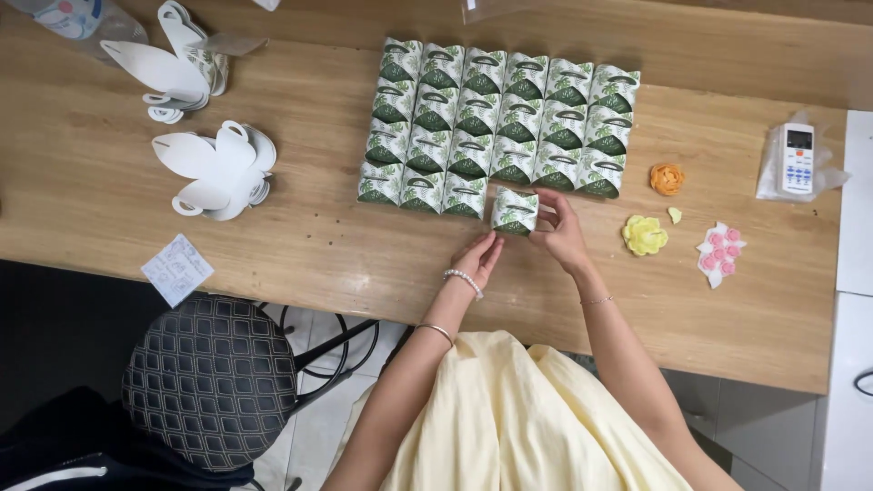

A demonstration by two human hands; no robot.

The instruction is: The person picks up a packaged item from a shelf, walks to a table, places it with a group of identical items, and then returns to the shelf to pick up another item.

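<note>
A small folded paper box with a green leaf print sits on the wooden table, just below a block of several rows of matching boxes. My right hand grips its right side with the fingers around it. My left hand touches its left lower corner with the fingertips. The box stands in the gap of the bottom row, slightly below the line of the others.
Two piles of flat white unfolded box blanks lie at the left. An orange flower, a yellow flower and a sheet of pink flowers lie at the right, with a white remote. A patterned chair stands below the table.
</note>
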